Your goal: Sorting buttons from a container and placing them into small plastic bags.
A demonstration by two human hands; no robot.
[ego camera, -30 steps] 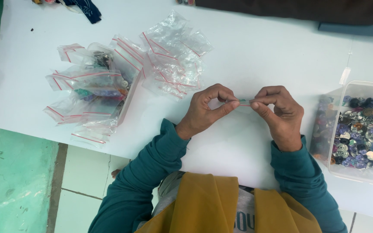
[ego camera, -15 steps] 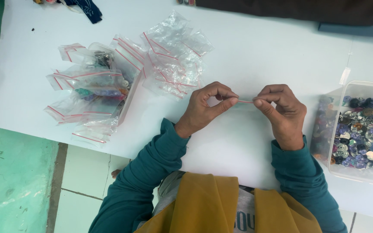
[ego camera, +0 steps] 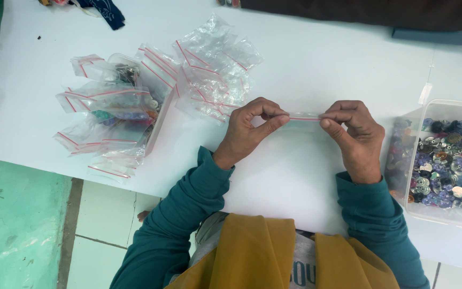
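Both hands hold a small clear zip bag (ego camera: 304, 116) with a red seal line just above the white desk (ego camera: 316, 64). The left hand (ego camera: 249, 131) and the right hand (ego camera: 354, 134) each pinch one end of its top edge between thumb and fingers. A pile of similar bags (ego camera: 151, 101) lies to the left; a clear tub of coloured buttons (ego camera: 445, 160) stands at right.

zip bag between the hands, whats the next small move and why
Probably slide the pinching fingers along the red strip toward each other. The left hand and right hand each pinch one end of the small clear zip bag, stretched flat above the table. The middle of the strip sits between the fingertips unpressed, so the seal may not be closed there.
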